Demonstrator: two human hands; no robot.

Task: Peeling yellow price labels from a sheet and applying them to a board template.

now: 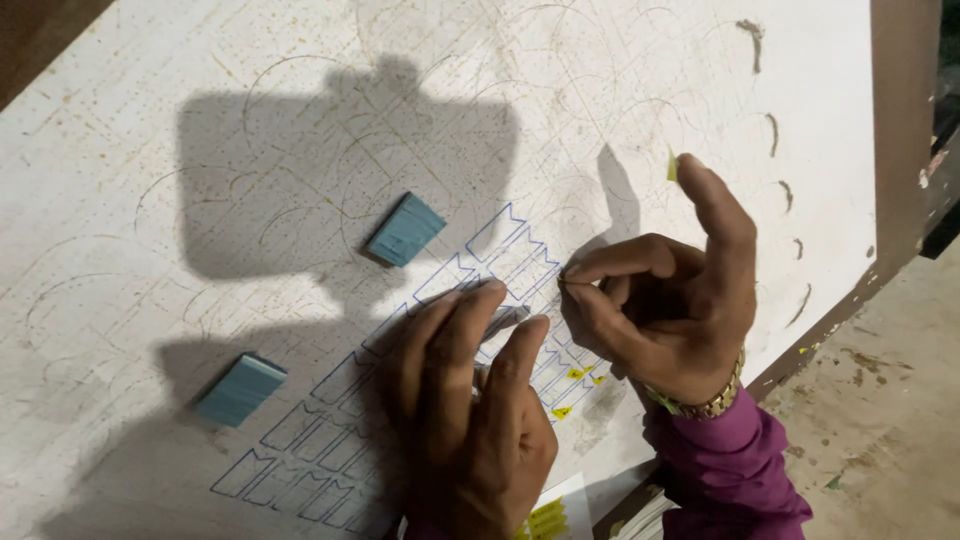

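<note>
Small yellow labels (575, 385) on the clear blue-outlined sheet (330, 430); one yellow label (671, 166) on a raised fingertip

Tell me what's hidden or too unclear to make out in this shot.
Head view only:
- Tool under the left hand: mostly covered by its fingers.
- What the right hand pinches: too small to tell.
- Clear sheet with blue outlines: partly covered by both hands.
- Yellow-printed sheet: cut by the bottom edge.
</note>
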